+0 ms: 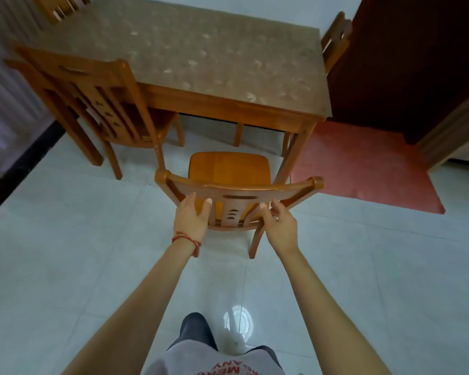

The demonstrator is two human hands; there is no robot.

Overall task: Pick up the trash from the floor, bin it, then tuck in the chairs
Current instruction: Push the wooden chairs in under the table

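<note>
Orange-brown wood fills both grips: the left hand [192, 216] and the right hand [278, 226] are on the backrest of the near chair [229, 169], each curled just below the curved top rail, one to either side of the carved central slat. The left thumb lies along the rail's front face with the fingers tucked behind it; the right hand's fingers wrap a side slat, and how tightly they close cannot be told from this angle. A red string bracelet [187, 239] circles the left wrist, and both bare forearms reach forward from the bottom of the view. This chair stands on the pale tiled floor [79, 266], its seat pointing at the table [214, 55] but wholly outside the table's edge, near the front right table leg. A second chair [92, 104] stands at the table's left front corner, turned at an angle, its seat partly under the tabletop. Two more chair backs show at the far left and far right of the table. A patterned cover lies over the tabletop. To the right, a red mat [363, 163] lies on the floor before a dark doorway.
</note>
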